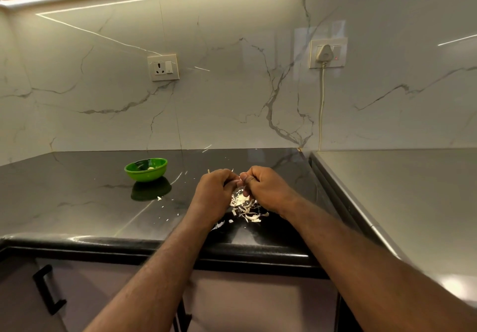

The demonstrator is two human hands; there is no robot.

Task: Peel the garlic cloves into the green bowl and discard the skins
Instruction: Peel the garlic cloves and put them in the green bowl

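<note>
My left hand [215, 189] and my right hand [265, 188] meet fingertip to fingertip above the black counter, both with curled fingers pinching a small garlic clove [239, 183] that is mostly hidden between them. Directly under the hands lies a heap of pale garlic skins [245, 209]. The green bowl [146, 169] stands to the left of my hands, farther back, with a few pale peeled cloves inside.
Loose skin flecks [159, 198] are scattered over the black counter [77, 202] near the bowl. A grey appliance top [413, 202] borders the counter on the right. A marble wall with two sockets and a hanging cord [321, 107] stands behind. Cabinet handle [47, 290] below.
</note>
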